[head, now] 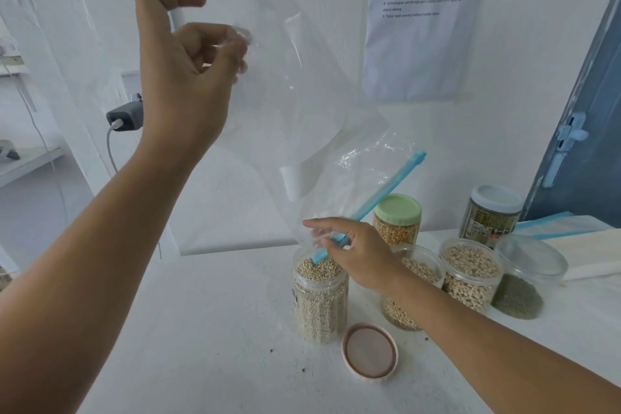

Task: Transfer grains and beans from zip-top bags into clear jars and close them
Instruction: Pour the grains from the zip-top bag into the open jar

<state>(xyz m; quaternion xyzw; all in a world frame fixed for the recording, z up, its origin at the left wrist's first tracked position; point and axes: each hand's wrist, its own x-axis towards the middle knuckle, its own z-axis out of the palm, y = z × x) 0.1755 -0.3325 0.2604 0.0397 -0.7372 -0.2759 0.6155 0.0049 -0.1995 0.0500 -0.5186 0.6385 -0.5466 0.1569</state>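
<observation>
L hand [188,67] fingers pinch upturned clear bag [302,131] corner; R hand [356,252] fingers pinch, apparently, its blue zip [386,191] over open grain jar [319,299].

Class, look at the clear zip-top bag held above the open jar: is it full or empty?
Empty, as far as shows. The bag hangs upside down, see-through with no grains visible inside; the jar beneath is filled to its rim.

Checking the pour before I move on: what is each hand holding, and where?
Both hold the clear zip-top bag: left hand pinches its raised bottom corner, right hand pinches its blue-zippered mouth over the open jar.
</observation>
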